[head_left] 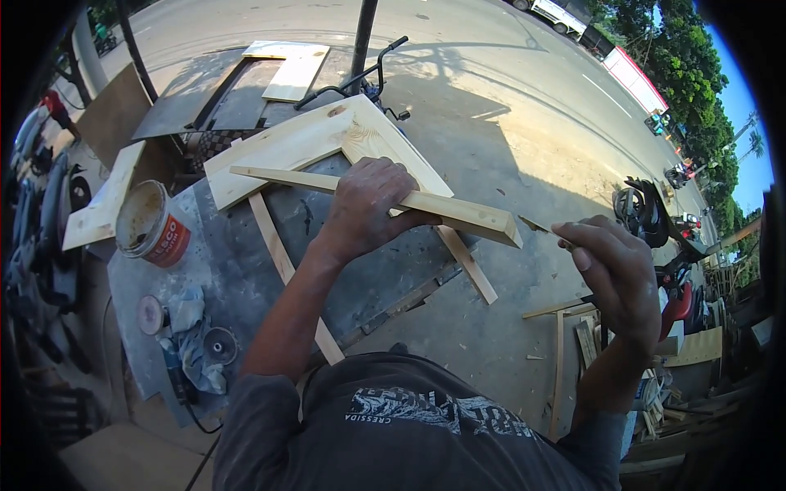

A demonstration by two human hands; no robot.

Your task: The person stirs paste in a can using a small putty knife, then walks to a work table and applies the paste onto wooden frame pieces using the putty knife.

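My left hand is closed around a long pale wooden bar, holding it slantwise above the worktable. The bar's near end points toward my right hand, which is raised at the right with its fingers pinched. From those fingers sticks a thin, flat blade-like tool, close to the bar's end but seemingly apart from it. Beneath my left hand lies an angled frame of pale boards. Two narrow wooden strips extend from under it toward me.
A putty tub stands on the grey worktable at left. Near it lie an angle grinder and a blue cloth. Bicycle handlebars rise behind the boards. Scrap wood and parked motorbikes are at right.
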